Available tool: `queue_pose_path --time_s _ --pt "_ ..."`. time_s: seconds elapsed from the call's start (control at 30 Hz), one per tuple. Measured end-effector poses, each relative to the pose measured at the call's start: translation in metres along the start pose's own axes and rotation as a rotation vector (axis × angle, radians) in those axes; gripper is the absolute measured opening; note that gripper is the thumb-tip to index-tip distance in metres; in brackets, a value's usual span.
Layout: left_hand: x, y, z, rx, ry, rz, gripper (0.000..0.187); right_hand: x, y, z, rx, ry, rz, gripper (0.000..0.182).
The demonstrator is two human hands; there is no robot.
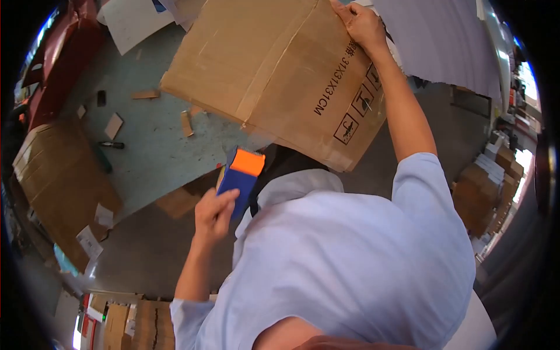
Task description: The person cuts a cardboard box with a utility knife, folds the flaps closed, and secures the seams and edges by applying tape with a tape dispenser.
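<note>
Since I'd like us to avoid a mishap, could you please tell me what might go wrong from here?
The carton reaches past the edge of the table with only the right hand gripping it, so it might slip. The tape dispenser in the left hand appears to have a toothed edge, which could nick the carton or a finger.

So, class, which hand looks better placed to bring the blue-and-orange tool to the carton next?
Probably the left hand: it grips the tool, which shows near the lower edge of the carton. The right hand is busy holding the carton by its edge.
</note>
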State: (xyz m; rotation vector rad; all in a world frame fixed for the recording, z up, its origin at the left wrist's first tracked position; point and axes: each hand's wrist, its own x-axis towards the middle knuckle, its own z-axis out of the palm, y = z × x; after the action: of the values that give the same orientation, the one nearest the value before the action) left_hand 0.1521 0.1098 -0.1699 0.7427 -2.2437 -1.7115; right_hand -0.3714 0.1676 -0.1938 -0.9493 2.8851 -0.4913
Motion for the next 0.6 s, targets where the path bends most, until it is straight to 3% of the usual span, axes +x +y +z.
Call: queue_pose_path --time_s 0.1,0.23,0.3,0.37,0.4,0.43,0.5,0.6 --pt "0.029 -0.074 0.023 -0.151 -0.004 0.184 0.027 0.004 0.009 0.001 0.009 0.011 -0.039 0.055" --pt "0.042 -0.099 0.042 -0.211 0.035 0.233 0.027 0.003 0.02 -0.001 0.073 -0.05 -0.1 0.065" --pt "0.047 -0.102 0.047 -0.201 0.059 0.274 0.027 -0.003 0.011 -0.002 -0.039 0.307 -0.272 0.06" --pt "0.047 -0.11 0.05 -0.179 0.042 0.284 0.027 -0.053 -0.041 -0.022 0.0 0.318 -0.281 0.061" --pt "0.047 -0.111 0.052 -0.177 0.062 0.294 0.027 -0.097 -0.079 -0.034 0.146 0.257 -0.479 0.064" --pt "0.047 -0.11 0.055 -0.207 0.071 0.291 0.028 -0.141 -0.093 -0.033 0.032 0.147 -0.586 0.075" --pt "0.051 -0.111 0.057 -0.244 0.065 0.325 0.028 -0.225 -0.129 -0.016 -0.222 -0.035 -0.578 0.098" --pt "0.054 -0.11 0.059 -0.198 0.066 0.304 0.026 -0.229 -0.122 0.004 -0.239 0.099 -0.609 0.106"
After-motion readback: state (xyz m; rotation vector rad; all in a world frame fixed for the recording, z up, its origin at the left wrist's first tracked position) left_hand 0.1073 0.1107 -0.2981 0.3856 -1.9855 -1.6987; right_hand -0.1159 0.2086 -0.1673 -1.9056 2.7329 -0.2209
